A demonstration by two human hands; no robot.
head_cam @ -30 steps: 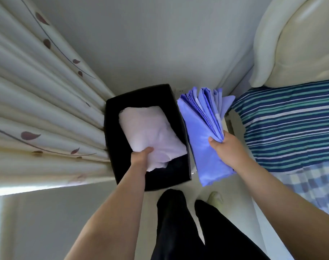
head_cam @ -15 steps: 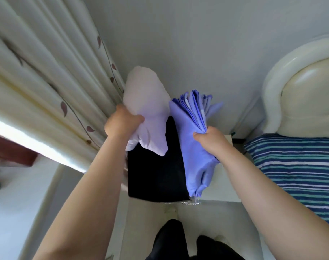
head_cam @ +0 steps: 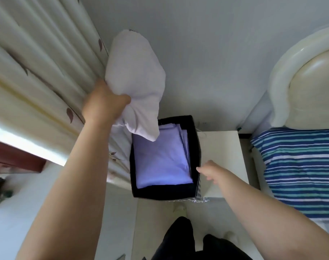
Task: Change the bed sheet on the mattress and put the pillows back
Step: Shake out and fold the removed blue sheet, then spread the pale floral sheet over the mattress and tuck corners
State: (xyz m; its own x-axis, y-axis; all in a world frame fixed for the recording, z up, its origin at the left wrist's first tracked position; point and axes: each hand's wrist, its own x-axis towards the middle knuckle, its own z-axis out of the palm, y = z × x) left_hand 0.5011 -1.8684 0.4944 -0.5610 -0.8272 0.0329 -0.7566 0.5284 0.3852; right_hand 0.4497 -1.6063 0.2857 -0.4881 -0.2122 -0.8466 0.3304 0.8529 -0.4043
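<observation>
Head view, items listed from largest to smallest. Cream pleated curtain with brown leaf print (head_cam: 37,76) fills the left side, hanging against the pale grey wall (head_cam: 206,53). Mattress covered in a blue, teal and white striped sheet (head_cam: 298,169) occupies the right edge, below the glossy cream padded headboard (head_cam: 310,85). White bedside cabinet top (head_cam: 223,149) stands between the mattress and the black rectangular fabric storage bin (head_cam: 194,136); bin and cabinet are just beside each other. Folded lilac-blue bed sheet (head_cam: 159,158) lies flat inside the bin and covers most of its floor. White bundled cloth, soft and pillow-like (head_cam: 135,72), is raised above the bin, its lower corner hanging over the bin's far-left rim. Left hand (head_cam: 103,102) grasps this bundle at its lower left, thumb curled over the fabric. Right hand (head_cam: 210,170) is released, fingers loosely spread, holding nothing, located at the bin's right wall above the cabinet edge; contact with the wall cannot be confirmed. Dark trouser legs (head_cam: 188,241) appear at the bottom.
</observation>
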